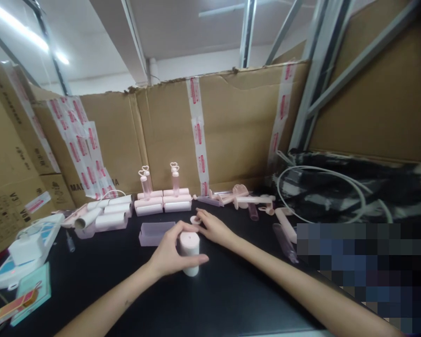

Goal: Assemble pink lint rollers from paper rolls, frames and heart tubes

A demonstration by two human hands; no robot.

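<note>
A white roll with a pale pink end cap [190,250] stands upright on the black table in front of me. My left hand [171,250] is curled around its upper part, fingers behind and thumb across the near side. Just beyond the roll, my right hand [210,228] has its fingertips closed on a small pale pink round piece [195,219]; part of it is hidden. An open translucent lilac box [152,235] sits left of the roll, behind my left hand.
Pink and white rolls [163,202] are lined up at the back, with heart-topped handles [176,180] upright on them. More white rolls [110,220] lie left. Loose pink parts [240,199] are at back right. A power strip [28,250] and teal box [35,292] lie far left.
</note>
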